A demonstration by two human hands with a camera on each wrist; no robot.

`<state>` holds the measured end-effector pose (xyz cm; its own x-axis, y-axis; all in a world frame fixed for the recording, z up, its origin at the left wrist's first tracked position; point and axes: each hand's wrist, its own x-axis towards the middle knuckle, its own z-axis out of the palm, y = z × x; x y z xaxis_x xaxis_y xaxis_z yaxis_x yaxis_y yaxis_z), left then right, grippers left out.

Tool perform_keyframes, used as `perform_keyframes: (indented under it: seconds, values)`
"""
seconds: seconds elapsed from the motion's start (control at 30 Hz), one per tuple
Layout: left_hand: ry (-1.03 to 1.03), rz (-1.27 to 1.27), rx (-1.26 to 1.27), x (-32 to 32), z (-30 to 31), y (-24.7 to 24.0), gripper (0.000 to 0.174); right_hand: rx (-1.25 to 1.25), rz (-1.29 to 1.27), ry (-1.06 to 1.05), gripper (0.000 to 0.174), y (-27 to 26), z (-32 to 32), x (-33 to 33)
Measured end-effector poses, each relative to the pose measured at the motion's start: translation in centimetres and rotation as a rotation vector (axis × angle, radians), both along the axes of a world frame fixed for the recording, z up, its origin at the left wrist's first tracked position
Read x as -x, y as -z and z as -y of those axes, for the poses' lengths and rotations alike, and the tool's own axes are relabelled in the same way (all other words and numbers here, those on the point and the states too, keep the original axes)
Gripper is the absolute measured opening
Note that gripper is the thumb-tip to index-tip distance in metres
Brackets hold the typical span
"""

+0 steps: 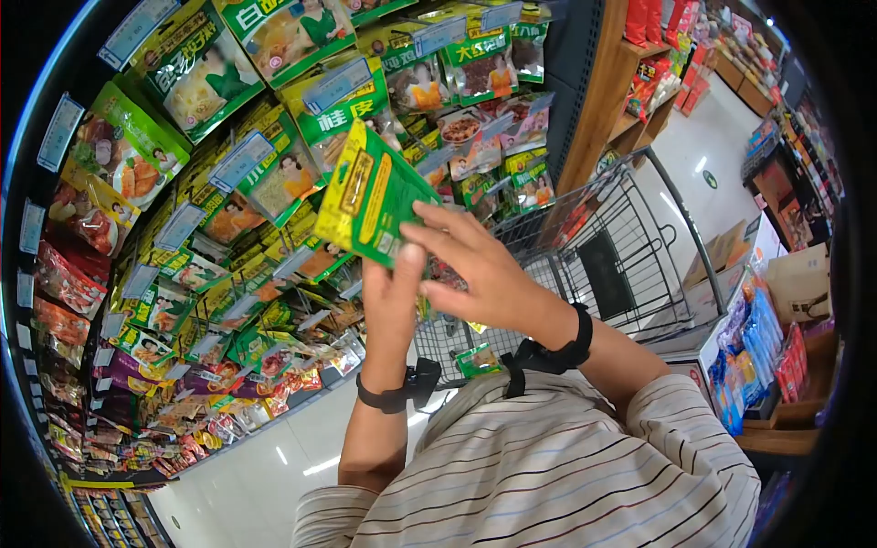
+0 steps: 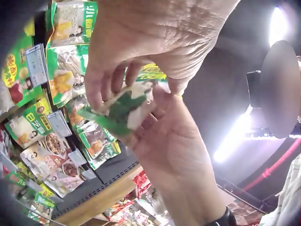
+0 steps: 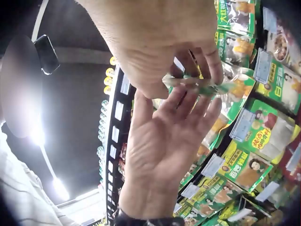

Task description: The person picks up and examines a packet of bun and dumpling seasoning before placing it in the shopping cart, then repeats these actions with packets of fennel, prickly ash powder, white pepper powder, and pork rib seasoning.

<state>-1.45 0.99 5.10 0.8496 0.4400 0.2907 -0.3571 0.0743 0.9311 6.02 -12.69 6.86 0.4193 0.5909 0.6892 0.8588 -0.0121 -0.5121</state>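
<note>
A green and yellow spice packet (image 1: 375,196) is held up in front of the hanging shelf packets, its printed back towards the head camera. My left hand (image 1: 391,297) grips its lower edge, thumb on the near face and fingers hidden behind. From the right, my right hand (image 1: 484,269) has thumb and fingers at the packet's right edge. The left wrist view shows the packet's picture side (image 2: 127,110) between both hands. In the right wrist view it appears nearly edge-on, with the right hand (image 3: 164,52) above and the left hand (image 3: 164,136) below.
Rows of similar packets (image 1: 196,68) hang on the left behind price tags (image 1: 242,160). A wire shopping cart (image 1: 630,265) stands at the right, with a green packet (image 1: 477,360) inside. Beyond it are cartons (image 1: 797,283) and blue bags (image 1: 751,338). A wooden shelf end (image 1: 575,119) borders the aisle.
</note>
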Motion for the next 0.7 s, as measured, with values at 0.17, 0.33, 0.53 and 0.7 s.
perform_keyframes:
  seconds: [0.17, 0.33, 0.53, 0.7]
  values:
    - [-0.055, -0.006, 0.325, -0.3, -1.7, -1.4, 0.031, -0.075, -0.214, -0.044, 0.041, -1.1, 1.0, -0.7]
    - [-0.055, 0.029, 0.274, -0.4, -2.5, -1.8, 0.033, -0.178, -0.326, -0.009, 0.032, -1.9, 1.3, -2.7]
    - [-0.003, 0.013, 0.267, -0.2, -1.8, -2.0, 0.039, -0.208, -0.853, -0.286, 0.018, -1.0, 0.8, -2.7]
    - [-0.001, 0.022, 0.235, 0.1, -1.7, -2.1, 0.037, -0.172, -0.933, -0.309, 0.014, -1.4, 0.9, -2.9]
